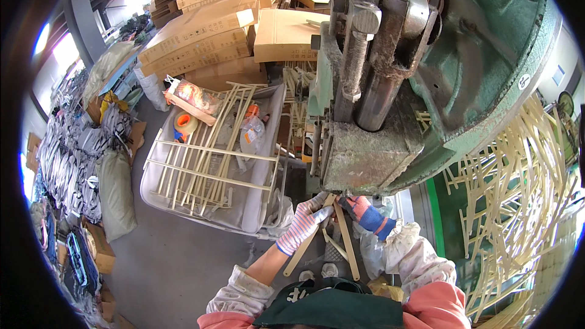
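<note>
A pair of flat cream-coloured strips (pixel 348 239) meets at the top in an upside-down V, just under the block of a large green press (pixel 376 157). My left hand (pixel 306 222), in a striped glove, is closed around the upper part of the left strip. On the other side, my right hand (pixel 367 214), in a dark, red and blue glove, reaches to the top of the right strip. Its fingertips are partly hidden below the press block, and its grip is not plain. The strips' lower ends hang apart above my shoes.
A pale plastic bin (pixel 150 192) at the left holds long cream frames, an orange tape roll (pixel 185 123) and a box. Cardboard cartons (pixel 201 49) are stacked behind it. At the right lies a big heap of cream strips (pixel 518 189). Bundled grey material (pixel 70 152) lines the far left.
</note>
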Demonstrator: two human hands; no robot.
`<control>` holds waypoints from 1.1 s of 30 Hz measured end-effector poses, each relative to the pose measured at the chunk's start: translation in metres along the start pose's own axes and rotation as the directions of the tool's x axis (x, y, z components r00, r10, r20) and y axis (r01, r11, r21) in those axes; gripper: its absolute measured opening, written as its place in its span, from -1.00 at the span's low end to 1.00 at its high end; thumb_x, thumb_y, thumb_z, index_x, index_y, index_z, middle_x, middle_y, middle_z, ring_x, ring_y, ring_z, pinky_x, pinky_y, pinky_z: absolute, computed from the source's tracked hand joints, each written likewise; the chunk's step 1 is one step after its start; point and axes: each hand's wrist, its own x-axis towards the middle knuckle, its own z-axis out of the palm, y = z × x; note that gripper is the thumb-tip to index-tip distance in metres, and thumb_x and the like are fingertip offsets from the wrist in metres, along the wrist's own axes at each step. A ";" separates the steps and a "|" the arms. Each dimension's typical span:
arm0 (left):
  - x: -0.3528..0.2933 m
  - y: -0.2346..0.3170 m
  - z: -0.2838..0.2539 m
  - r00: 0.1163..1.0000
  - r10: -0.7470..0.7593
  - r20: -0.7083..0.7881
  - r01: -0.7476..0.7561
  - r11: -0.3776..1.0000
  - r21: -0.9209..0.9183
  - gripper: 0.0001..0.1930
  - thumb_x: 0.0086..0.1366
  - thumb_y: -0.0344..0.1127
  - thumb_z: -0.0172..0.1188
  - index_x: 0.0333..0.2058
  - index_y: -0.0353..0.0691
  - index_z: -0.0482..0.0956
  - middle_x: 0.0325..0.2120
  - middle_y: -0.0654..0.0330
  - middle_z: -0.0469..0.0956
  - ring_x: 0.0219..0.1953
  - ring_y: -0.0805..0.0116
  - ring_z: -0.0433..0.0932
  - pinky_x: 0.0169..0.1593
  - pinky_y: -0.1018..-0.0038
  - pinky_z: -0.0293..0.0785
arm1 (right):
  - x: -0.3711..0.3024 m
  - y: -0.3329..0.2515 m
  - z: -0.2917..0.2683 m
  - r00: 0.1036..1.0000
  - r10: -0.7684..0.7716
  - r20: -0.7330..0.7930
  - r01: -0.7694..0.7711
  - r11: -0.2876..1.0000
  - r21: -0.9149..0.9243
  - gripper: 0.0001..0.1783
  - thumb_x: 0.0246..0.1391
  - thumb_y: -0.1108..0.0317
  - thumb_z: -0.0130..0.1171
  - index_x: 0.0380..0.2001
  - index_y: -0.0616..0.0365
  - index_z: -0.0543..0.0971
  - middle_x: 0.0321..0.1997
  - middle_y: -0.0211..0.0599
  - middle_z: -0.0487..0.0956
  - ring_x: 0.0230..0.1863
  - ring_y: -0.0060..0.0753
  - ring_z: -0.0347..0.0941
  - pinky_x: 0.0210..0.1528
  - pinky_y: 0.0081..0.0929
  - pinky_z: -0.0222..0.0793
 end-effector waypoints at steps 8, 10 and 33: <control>0.000 -0.013 0.003 0.999 0.012 -0.036 -0.012 1.000 0.017 -0.64 0.22 -0.40 0.10 0.01 -0.30 0.40 -0.49 0.33 0.50 -0.61 0.70 0.31 -0.52 0.74 0.23 | -0.009 -0.017 -0.005 0.973 -0.042 0.229 0.116 0.940 -0.322 -0.66 0.09 0.39 0.11 -0.07 0.28 0.45 -0.21 -0.35 0.56 -0.14 -0.60 0.43 -0.04 -0.59 0.32; 0.000 -0.014 0.006 0.985 -0.096 -0.143 0.095 0.995 -0.015 -0.63 0.22 -0.42 0.10 0.02 -0.31 0.39 -0.47 0.32 0.50 -0.60 0.69 0.31 -0.50 0.74 0.24 | -0.014 -0.019 0.000 0.957 -0.090 0.275 0.213 0.862 -0.460 -0.61 0.06 0.51 0.09 0.00 0.30 0.40 -0.07 -0.34 0.53 -0.01 -0.56 0.38 0.06 -0.57 0.26; -0.070 0.017 -0.018 0.937 -0.343 -0.064 0.348 0.931 0.107 -0.74 0.23 -0.24 0.12 -0.31 -0.39 0.49 -0.70 0.25 0.39 -0.74 0.56 0.32 -0.69 0.67 0.25 | -0.084 -0.046 0.030 0.982 -0.136 0.130 0.188 0.724 -0.664 -0.32 -0.21 0.32 0.20 0.04 0.27 0.25 -0.09 0.08 0.42 -0.12 0.06 0.40 -0.14 -0.26 0.38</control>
